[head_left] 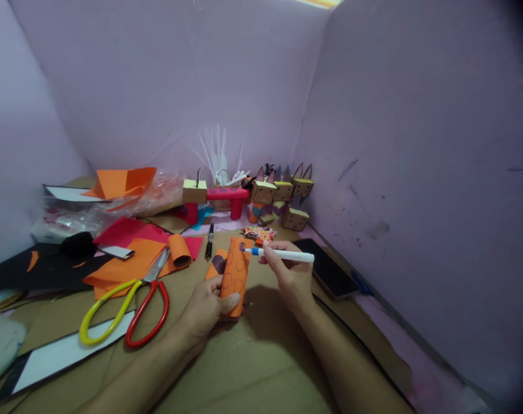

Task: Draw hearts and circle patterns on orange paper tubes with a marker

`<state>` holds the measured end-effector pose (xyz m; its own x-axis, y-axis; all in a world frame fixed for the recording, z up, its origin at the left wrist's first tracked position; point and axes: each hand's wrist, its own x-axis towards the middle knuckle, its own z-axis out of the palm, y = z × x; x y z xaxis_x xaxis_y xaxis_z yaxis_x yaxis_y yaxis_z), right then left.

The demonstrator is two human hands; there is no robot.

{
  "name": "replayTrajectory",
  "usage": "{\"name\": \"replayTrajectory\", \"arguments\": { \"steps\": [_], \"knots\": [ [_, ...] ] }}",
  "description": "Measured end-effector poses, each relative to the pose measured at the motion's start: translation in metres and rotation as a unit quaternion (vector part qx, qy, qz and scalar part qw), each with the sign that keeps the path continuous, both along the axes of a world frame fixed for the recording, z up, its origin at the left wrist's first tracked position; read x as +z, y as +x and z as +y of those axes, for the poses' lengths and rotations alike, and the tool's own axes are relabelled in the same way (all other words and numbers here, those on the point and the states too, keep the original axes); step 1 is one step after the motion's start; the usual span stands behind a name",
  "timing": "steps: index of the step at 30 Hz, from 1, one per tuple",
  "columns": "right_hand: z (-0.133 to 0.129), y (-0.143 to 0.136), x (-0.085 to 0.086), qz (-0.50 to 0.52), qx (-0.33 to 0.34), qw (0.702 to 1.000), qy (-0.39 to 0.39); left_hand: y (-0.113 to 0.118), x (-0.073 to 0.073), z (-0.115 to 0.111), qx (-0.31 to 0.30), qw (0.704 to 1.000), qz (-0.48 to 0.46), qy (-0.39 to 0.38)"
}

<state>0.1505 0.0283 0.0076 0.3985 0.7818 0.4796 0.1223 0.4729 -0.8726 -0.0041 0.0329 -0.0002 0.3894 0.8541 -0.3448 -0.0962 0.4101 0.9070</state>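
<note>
My left hand [207, 305] is closed around an orange paper-covered tube [234, 270] with rings drawn on it, its thumb lying over the lower end. Behind that tube shows another orange piece with a dark purple heart [219, 264]. Between the fingers of my right hand [291, 279] is a white marker [287, 255] with a blue band, and its tip meets the tube near the top, where one ring is filled in dark. A black pen [209, 241] lies just beyond the tube.
Scissors [152, 282] with yellow and red handles lie left, beside an orange roll [179, 251] and orange paper [127, 259]. A dark phone [326, 267] lies right, along a black cable. Cardboard animal heads [296, 218] and a red paper piece [227, 194] stand at the back near white sticks.
</note>
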Motion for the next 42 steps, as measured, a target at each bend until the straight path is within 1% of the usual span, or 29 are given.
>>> {"name": "replayTrajectory", "arguments": {
  "steps": [5,10,16,22,28,33,37,42],
  "knots": [
    [0.0018,0.0008,-0.0003,0.022,-0.022,0.999,0.012,-0.0004,-0.0009,0.0001,0.006,1.0,0.001,-0.004],
    [0.0024,0.0003,-0.0001,-0.008,-0.022,1.0,0.009,-0.0002,0.0,0.0006,0.007,1.0,-0.002,-0.001],
    [0.0008,-0.0004,0.0003,-0.013,-0.003,1.0,0.001,-0.0008,-0.0041,0.0011,-0.009,1.0,-0.001,-0.001],
    [0.0029,0.0001,-0.0009,0.032,-0.018,0.999,0.009,-0.0011,-0.0024,-0.0001,-0.005,1.0,0.013,0.0],
    [0.0024,-0.0002,0.0002,-0.014,-0.015,1.0,-0.002,0.0004,0.002,-0.0005,0.0,1.0,0.001,-0.009],
    [0.0019,-0.0003,0.0,-0.001,-0.011,1.0,0.001,0.0004,0.0004,-0.001,0.004,1.0,-0.018,-0.008],
    [0.0036,0.0003,-0.0011,0.01,-0.026,1.0,0.006,-0.0011,-0.0015,-0.0012,-0.005,1.0,-0.004,-0.006],
    [0.0045,0.0001,-0.001,0.001,-0.022,1.0,0.007,-0.0019,-0.0013,-0.0002,-0.015,1.0,0.004,0.001]
  ]
}}
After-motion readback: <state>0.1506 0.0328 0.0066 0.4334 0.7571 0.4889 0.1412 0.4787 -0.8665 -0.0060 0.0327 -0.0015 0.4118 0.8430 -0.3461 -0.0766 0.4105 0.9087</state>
